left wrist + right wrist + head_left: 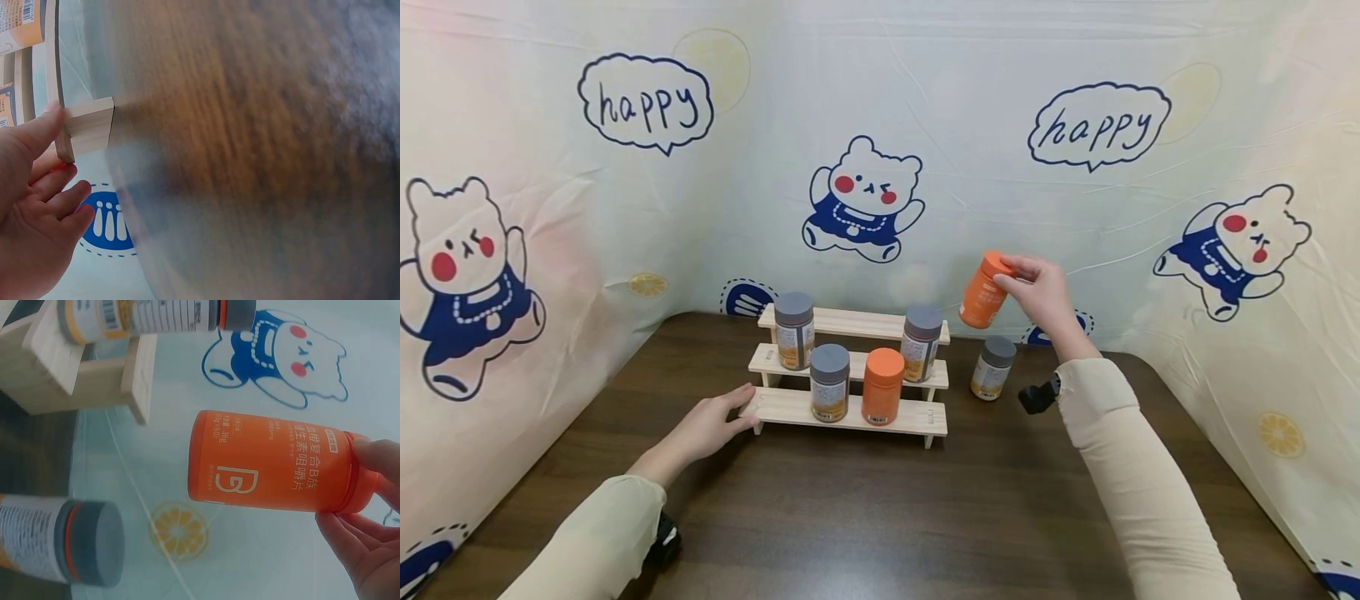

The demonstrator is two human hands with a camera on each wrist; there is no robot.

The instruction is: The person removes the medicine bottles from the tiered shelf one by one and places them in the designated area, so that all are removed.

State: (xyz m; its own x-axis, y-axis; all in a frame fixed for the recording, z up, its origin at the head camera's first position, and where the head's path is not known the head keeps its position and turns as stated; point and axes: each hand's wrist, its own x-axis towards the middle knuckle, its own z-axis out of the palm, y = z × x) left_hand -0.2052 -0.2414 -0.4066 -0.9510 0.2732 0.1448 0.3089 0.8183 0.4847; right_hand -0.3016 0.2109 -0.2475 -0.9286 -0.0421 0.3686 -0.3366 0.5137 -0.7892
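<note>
My right hand [1041,287] pinches an orange pill bottle [269,462] by its cap, thumb on one side and fingers on the other. The bottle is tilted in the air, right of a three-tier wooden rack [782,404]. My left hand [711,425] grips the left end of the lowest step, thumb on the board's edge [56,75]. Another orange bottle [883,386] and a grey-capped bottle [829,383] stand on that step. Two more grey-capped bottles, one left [793,333] and one right [920,346], stand on the middle step.
A grey-capped bottle [992,368] stands on the dark wooden table [850,517], right of the rack and below my right hand. Behind the table hangs a printed cloth [970,108] with bear figures, which also runs along both sides.
</note>
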